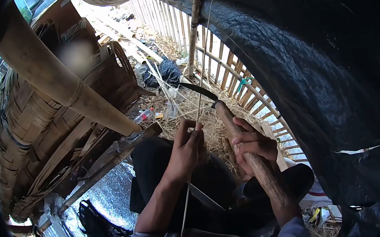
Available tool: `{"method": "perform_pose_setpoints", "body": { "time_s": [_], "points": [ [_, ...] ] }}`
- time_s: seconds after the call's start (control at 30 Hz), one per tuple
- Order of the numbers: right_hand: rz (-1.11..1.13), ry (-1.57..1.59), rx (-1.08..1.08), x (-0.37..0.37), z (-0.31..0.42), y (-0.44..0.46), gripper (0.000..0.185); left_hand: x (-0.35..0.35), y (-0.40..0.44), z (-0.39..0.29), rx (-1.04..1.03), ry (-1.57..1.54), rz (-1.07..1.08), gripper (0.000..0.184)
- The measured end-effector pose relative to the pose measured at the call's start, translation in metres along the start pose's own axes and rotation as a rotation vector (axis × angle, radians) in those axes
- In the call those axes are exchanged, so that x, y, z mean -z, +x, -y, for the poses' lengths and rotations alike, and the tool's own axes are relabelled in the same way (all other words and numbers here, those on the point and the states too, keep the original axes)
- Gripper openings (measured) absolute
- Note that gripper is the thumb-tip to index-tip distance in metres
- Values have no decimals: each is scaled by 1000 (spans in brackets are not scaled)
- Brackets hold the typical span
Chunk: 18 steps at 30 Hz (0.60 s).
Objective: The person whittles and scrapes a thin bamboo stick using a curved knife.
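Observation:
My left hand [187, 147] is closed round a long thin bamboo strip [186, 211], which runs from near my lap up past the knife blade. My right hand [255, 146] grips the thick wooden handle [264, 175] of a knife. Its dark curved blade [198, 90] points up and to the left and crosses the strip above my left hand. Whether blade and strip touch, I cannot tell. Another flat metal blade [205, 195] shows over my lap, below my left hand.
Woven bamboo baskets [33, 121] and a thick bamboo pole [51, 77] stand at the left. Straw and shavings [171, 120] cover the ground ahead. A bamboo fence [241, 80] and black plastic sheeting [305, 69] are at the right. A black bag [97, 225] lies lower left.

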State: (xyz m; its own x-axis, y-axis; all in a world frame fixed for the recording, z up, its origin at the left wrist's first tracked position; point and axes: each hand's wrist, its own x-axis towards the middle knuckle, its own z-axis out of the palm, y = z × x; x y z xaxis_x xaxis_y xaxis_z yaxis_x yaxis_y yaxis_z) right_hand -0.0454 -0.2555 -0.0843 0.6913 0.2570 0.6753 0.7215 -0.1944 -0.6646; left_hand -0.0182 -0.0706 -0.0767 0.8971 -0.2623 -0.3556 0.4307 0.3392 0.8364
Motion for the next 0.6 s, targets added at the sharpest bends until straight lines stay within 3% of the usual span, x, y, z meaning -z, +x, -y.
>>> {"method": "perform_pose_setpoints", "body": {
  "time_s": [0.1,0.17,0.37,0.43,0.6],
  "points": [
    [-40,-28,-24,3,-6,10,16,3,7,2,-35,-54,-96,12],
    [44,-58,-2,4,-1,11,15,6,7,2,-52,-66,-73,13],
    [-3,-61,56,1,-8,4,17,-2,-1,-3,56,-132,31,11],
    [-50,-90,-17,-1,-19,11,16,-3,4,0,15,-184,-34,9],
    [-19,-6,82,-2,-3,6,16,1,7,-1,48,-258,-28,6]
  ]
}}
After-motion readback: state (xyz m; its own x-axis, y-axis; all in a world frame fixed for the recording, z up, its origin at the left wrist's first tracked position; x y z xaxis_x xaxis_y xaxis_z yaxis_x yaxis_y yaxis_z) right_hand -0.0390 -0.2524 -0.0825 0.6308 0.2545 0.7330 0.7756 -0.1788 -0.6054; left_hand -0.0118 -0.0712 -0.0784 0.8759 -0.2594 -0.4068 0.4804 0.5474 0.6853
